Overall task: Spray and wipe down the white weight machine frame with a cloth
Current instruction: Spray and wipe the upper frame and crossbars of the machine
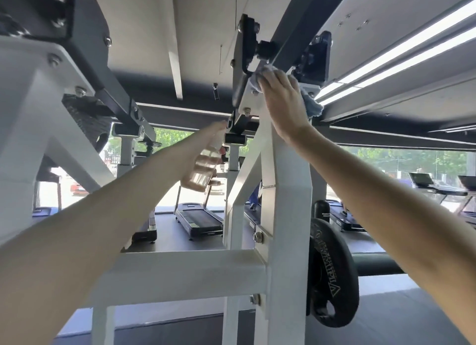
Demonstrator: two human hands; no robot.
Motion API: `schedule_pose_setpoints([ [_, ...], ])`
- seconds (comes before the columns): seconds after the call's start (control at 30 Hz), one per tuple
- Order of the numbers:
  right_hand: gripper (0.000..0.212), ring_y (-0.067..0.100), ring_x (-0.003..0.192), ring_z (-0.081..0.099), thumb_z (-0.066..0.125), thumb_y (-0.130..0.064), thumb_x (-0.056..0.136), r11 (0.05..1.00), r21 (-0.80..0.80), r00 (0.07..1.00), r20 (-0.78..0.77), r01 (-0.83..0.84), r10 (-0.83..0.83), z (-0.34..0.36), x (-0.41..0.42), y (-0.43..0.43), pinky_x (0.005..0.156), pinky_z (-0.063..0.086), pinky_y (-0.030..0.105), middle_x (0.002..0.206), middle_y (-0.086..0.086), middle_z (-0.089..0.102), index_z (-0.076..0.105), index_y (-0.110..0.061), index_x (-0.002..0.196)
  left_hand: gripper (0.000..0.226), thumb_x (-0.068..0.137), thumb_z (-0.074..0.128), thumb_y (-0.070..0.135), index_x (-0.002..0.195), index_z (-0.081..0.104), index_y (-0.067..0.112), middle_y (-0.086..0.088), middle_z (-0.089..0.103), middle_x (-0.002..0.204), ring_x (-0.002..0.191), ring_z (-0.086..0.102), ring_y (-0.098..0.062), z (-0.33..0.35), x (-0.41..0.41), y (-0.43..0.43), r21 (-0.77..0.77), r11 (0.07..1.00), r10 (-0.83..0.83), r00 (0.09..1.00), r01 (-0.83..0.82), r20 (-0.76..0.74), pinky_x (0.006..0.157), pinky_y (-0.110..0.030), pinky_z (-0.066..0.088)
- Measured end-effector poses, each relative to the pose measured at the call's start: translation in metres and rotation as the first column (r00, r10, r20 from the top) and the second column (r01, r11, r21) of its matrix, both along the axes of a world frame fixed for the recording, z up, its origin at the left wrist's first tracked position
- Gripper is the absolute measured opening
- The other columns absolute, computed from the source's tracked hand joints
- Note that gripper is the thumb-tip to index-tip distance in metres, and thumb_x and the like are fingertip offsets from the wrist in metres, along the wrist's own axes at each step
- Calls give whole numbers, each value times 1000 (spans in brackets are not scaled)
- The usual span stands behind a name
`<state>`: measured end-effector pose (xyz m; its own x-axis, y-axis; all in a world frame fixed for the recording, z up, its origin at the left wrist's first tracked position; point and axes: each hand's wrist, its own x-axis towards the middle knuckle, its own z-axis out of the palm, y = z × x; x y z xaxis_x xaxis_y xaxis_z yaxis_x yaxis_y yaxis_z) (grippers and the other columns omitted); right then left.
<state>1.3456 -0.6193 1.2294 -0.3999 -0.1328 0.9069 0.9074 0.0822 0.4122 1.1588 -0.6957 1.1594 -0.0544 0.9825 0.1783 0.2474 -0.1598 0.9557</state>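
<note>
**Cloth meets the top of a white gym frame**

A blue cloth (313,106) is pressed against the top of the white weight machine frame (288,216), right where its upright post meets a black bracket (316,56) under the ceiling. The person's right hand (280,97) lies over the cloth, its fingers (265,81) stretched out fairly straight and bearing down on the fabric rather than clenching it. A loose end of the cloth hangs out from under the palm on the side of the post away from the other arm.

Just beside the post, lower down, the left hand (206,138) grasps a clear spray bottle (201,172), fingers wrapped round its body, the nozzle end raised toward the black fittings near the post's top. Bottle and frame are close but apart.

A black weight plate (331,275) hangs on a peg low on the post, on the right arm's side. Beyond the post, a treadmill (198,218) stands on the dark floor before bright windows with green trees outside. Above the post, long light strips (399,51) run across the ceiling.
</note>
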Motion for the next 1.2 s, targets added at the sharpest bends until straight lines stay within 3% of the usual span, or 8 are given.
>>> schedule_pose_setpoints([
  [0.13, 47, 29, 119, 46, 46, 10, 88, 978, -156, 972, -209, -140, 106, -10, 48, -7, 104, 34, 42, 136, 9, 50, 51, -5, 132, 54, 87, 50, 69, 85, 59, 16, -3, 59, 98, 84, 55, -18, 6, 6, -9, 54, 999, -4, 1000, 4, 6, 80, -39, 46],
  [0.3, 56, 21, 122, 42, 37, 19, 83, 904, -192, 856, -442, -382, 267, -8, 33, -18, 108, 32, 32, 138, 6, 49, 51, -5, 131, 52, 89, 49, 67, 83, 58, 17, -2, 59, 102, 79, 55, -16, 8, 11, -14, 115, 993, -15, 1000, 13, 19, 100, -49, 40],
  [0.4, 55, 21, 129, 38, 39, 11, 87, 875, -207, 845, -427, -437, 322, -26, 6, -6, 113, 27, 34, 143, 6, 44, 43, -4, 139, 52, 88, 50, 68, 81, 58, 17, -1, 59, 95, 80, 56, -16, 8, 15, -17, 106, 994, -17, 1000, 16, 11, 103, -51, 36],
  [0.53, 41, 31, 122, 46, 42, -3, 92, 891, -244, 893, -344, -382, 289, -55, 14, -7, 106, 37, 49, 133, 8, 54, 53, -4, 131, 53, 86, 51, 69, 83, 58, 17, -2, 59, 90, 80, 56, -17, 2, 20, -16, 88, 995, -37, 999, 38, -12, 87, -41, 43],
  [0.77, 42, 25, 132, 41, 33, -22, 99, 878, -345, 943, -109, -333, 315, -98, 48, -10, 112, 31, 45, 139, 6, 50, 47, -10, 137, 59, 82, 51, 74, 95, 62, 17, -4, 61, 104, 98, 55, -22, -16, 26, -15, -11, 995, -104, 993, 104, -53, 77, -44, 46],
  [0.93, 41, 26, 137, 34, 37, -16, 99, 851, -310, 889, -325, -424, 324, -51, 30, 5, 115, 25, 44, 145, 7, 44, 45, -13, 139, 57, 83, 50, 74, 81, 61, 17, -3, 60, 98, 98, 58, -22, -28, 30, -12, -50, 991, -125, 991, 123, -50, 86, -45, 44],
  [1.07, 43, 21, 138, 34, 43, -6, 96, 887, -234, 910, -220, -398, 351, -134, 25, -11, 116, 24, 40, 145, 4, 42, 45, -12, 138, 55, 86, 49, 70, 82, 61, 16, -5, 61, 97, 85, 56, -19, -43, 36, -13, -47, 986, -161, 986, 160, -32, 72, -36, 44],
  [1.2, 58, 23, 143, 22, 51, 0, 93, 885, -226, 888, -324, -407, 326, -243, 22, -26, 114, 28, 46, 152, 2, 28, 30, -13, 146, 55, 86, 50, 70, 78, 60, 17, -3, 61, 92, 83, 57, -19, -50, 37, -17, -58, 987, -153, 988, 153, 3, 65, -35, 43],
])
